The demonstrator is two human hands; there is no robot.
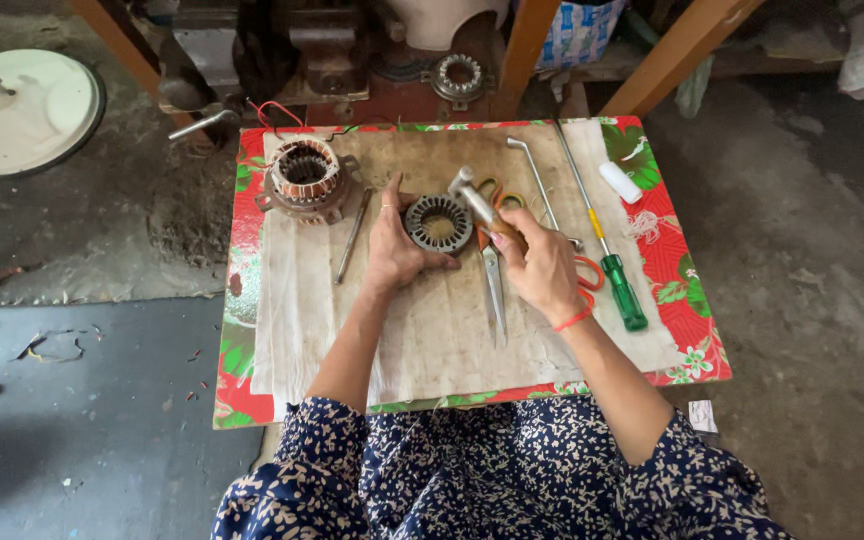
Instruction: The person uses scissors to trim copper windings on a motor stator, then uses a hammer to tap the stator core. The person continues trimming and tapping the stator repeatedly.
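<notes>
The left hand [392, 245] curled its fingers around the slotted metal stator ring [439, 222], which sat on the board [432, 330] at its centre. From four o'clock, the right hand [542, 268] gripped a small hammer [477, 200], head poised over the ring's two o'clock edge. Scissors [493, 285] lay just beneath.

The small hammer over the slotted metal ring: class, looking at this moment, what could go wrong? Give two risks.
1. The left hand steadies the slotted metal ring with fingers at its rim, right beneath the small hammer that the right hand holds; a stray blow might hit them.
2. The scissors lie beside the ring, partly under the right hand, so the blades could nick it.
</notes>
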